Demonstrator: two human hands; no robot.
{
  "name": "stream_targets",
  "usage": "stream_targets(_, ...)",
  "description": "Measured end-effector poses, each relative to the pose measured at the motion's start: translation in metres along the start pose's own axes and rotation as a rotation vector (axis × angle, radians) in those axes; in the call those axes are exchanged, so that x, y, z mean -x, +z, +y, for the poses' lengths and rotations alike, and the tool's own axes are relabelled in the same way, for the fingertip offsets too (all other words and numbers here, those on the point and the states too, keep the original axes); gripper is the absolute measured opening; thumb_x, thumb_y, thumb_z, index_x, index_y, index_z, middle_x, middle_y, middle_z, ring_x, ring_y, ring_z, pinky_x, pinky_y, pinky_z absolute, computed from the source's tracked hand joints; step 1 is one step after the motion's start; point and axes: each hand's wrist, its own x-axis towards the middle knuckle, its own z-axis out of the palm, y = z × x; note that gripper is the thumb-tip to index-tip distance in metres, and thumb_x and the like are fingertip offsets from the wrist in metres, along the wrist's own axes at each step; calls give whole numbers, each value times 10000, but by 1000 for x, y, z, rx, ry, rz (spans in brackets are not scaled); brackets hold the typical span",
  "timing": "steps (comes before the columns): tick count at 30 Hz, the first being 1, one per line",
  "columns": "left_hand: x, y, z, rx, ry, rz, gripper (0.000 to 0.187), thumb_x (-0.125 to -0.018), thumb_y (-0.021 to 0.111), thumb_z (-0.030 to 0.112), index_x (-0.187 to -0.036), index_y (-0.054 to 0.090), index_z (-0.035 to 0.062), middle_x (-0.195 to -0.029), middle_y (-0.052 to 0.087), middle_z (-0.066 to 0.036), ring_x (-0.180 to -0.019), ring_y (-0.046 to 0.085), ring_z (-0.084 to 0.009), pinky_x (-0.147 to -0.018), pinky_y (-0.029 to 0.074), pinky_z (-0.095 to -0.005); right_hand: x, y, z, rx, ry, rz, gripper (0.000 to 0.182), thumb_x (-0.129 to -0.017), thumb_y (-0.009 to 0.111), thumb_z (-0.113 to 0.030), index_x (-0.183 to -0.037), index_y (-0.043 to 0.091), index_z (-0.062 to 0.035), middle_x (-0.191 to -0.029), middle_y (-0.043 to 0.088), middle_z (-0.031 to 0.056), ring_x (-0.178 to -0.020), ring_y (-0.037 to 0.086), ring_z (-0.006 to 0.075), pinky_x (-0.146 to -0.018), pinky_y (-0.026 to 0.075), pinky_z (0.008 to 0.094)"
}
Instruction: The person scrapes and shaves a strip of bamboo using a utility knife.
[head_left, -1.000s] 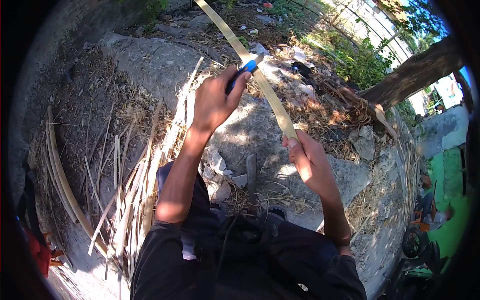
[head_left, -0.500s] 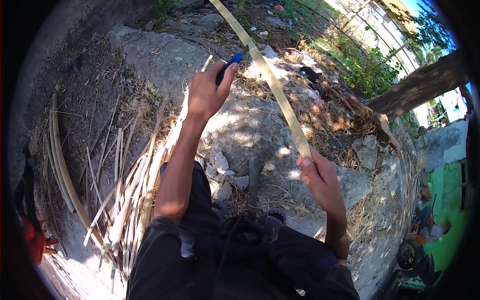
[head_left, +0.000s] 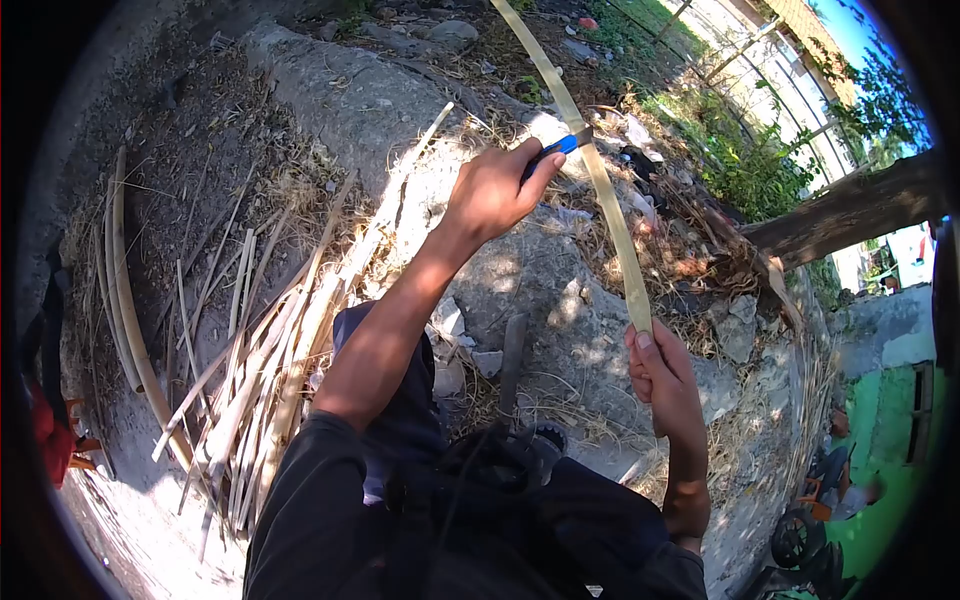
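Observation:
My left hand [head_left: 495, 192] is closed around a blue-handled knife [head_left: 563, 147]. Its blade lies across a long, pale, flat strip [head_left: 622, 235], which looks like bamboo, and touches it. That strip slants from the lower right up past the top of the view, so its far end is out of sight. Around its near end, thumb on top, my right hand [head_left: 668, 383] is closed. Between my knees stands a narrow grey upright piece [head_left: 513, 362], its lower part hidden by dark cords.
Loose pale strips [head_left: 275, 390] lie piled at my left, beside a long curved piece [head_left: 130, 290]. A big grey rock [head_left: 330, 95] spreads ahead. A thick log [head_left: 850, 208] crosses the right side. A person [head_left: 840, 485] is at far right near a wheel [head_left: 797, 538].
Both hands and the strip sit further right in view, partly because the view has shifted. The knife has slid along the strip towards my right hand. Both hands keep their hold.

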Motion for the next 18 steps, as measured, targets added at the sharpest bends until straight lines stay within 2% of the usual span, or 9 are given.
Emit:
stream_targets(1,4,3,11,-18,-41,-99,373,-1108,587,440,-1068,685,82,-697,655,-209,-673,657,-445,-627,476,-526,-3,2,-2,-68,23,8,198,-1187,449,-209,-1146,568,-55,-723,368,-86,-582,275,-4,-497,234,205)
stream_targets(3,2,10,15,-87,-48,-92,396,-1112,573,456,-1068,684,78,-681,656,-207,-656,668,-441,-625,500,-533,-5,3,-2,-76,2,2,209,-1190,445,-216,-1143,570,-56,-724,367,-86,-579,276,-2,-496,234,208)
stream_targets(6,-23,0,-20,-191,-96,51,450,-1125,517,491,-1108,673,69,-671,692,-199,-632,707,-434,-613,555,-560,4,0,1,-28,-3,-23,216,-1192,445,-223,-1138,573,-57,-727,375,-83,-579,283,0,-499,235,212)
stream_targets(7,-27,-12,-21,-227,-197,10,442,-1131,507,478,-1109,673,68,-667,691,-201,-645,711,-434,-619,556,-555,8,-2,2,16,15,-31,212,-1191,448,-221,-1137,573,-57,-729,382,-82,-581,290,-1,-501,237,212)
stream_targets(11,-9,-7,-10,-82,-176,-118,441,-1130,522,480,-1093,664,64,-672,650,-205,-664,687,-427,-644,503,-545,6,-4,5,84,7,-25,203,-1188,458,-215,-1142,574,-54,-732,395,-81,-594,307,0,-518,247,211)
stream_targets(13,3,6,6,-66,0,-20,408,-1124,544,452,-1054,662,67,-681,651,-206,-649,667,-431,-636,490,-550,-1,-3,5,92,-63,25,202,-1185,458,-206,-1143,580,-51,-740,411,-81,-610,322,2,-537,261,215)
stream_targets(15,-7,7,0,-108,-32,-46,407,-1123,547,454,-1064,674,72,-676,655,-199,-656,679,-424,-637,501,-541,5,-1,4,91,-54,39,200,-1182,457,-194,-1140,586,-47,-736,415,-77,-613,329,9,-544,272,222)
stream_targets(17,-22,5,-20,-105,-89,54,439,-1121,543,469,-1094,695,57,-668,667,-191,-619,677,-424,-622,503,-538,13,-3,7,97,-54,58,199,-1179,456,-181,-1136,593,-43,-731,419,-73,-616,336,15,-551,283,229)
stream_targets(18,-25,-1,-24,-135,-122,67,448,-1125,538,465,-1104,699,48,-665,665,-193,-612,675,-420,-614,500,-531,18,-5,12,224,-95,53,197,-1173,458,-163,-1125,601,-35,-720,425,-62,-617,350,25,-556,297,242)
